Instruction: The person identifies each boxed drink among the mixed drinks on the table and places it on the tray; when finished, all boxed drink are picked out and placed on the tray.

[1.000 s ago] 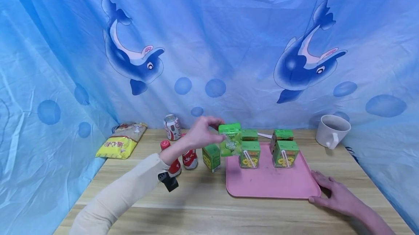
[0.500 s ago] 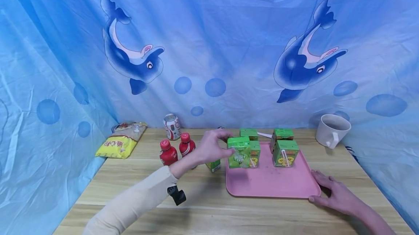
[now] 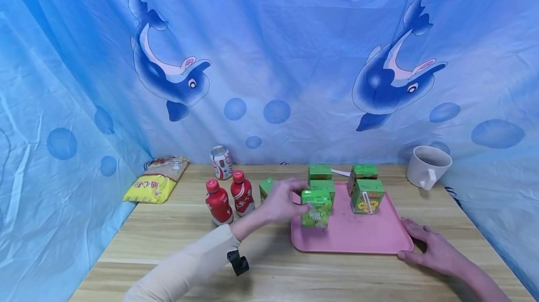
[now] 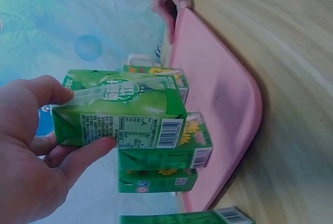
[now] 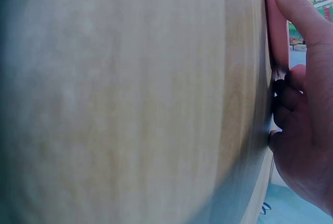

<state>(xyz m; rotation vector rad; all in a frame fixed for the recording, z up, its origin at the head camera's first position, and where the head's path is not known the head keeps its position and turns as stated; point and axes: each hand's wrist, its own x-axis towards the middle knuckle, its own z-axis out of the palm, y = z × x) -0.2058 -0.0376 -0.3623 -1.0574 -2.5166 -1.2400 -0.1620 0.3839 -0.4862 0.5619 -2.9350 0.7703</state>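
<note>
My left hand (image 3: 281,204) pinches a bright green juice box (image 3: 316,214) by its left side, thumb in front and fingers behind. In the left wrist view the box (image 4: 125,104) shows its printed panel and barcode, and it is over the tray's left part. Two darker green juice boxes stand behind it on the pink tray (image 3: 358,241), partly hidden. On the tray's right half are two more, the front box (image 3: 367,198) with a straw. My right hand (image 3: 438,251) grips the tray's near right corner, its thumb on the rim (image 5: 276,26).
Left of the tray another green juice box (image 3: 266,190) stands partly behind my left hand. Farther left are two red bottles (image 3: 219,206), a cola can (image 3: 222,164) and a yellow food bag (image 3: 153,185). A white mug (image 3: 425,171) stands at back right, near the blue curtain (image 3: 269,59).
My left hand has brought the bright green juice box right, nearer and lower, from the tray's left edge to in front of the left pair. The right hand stays at the tray corner.
</note>
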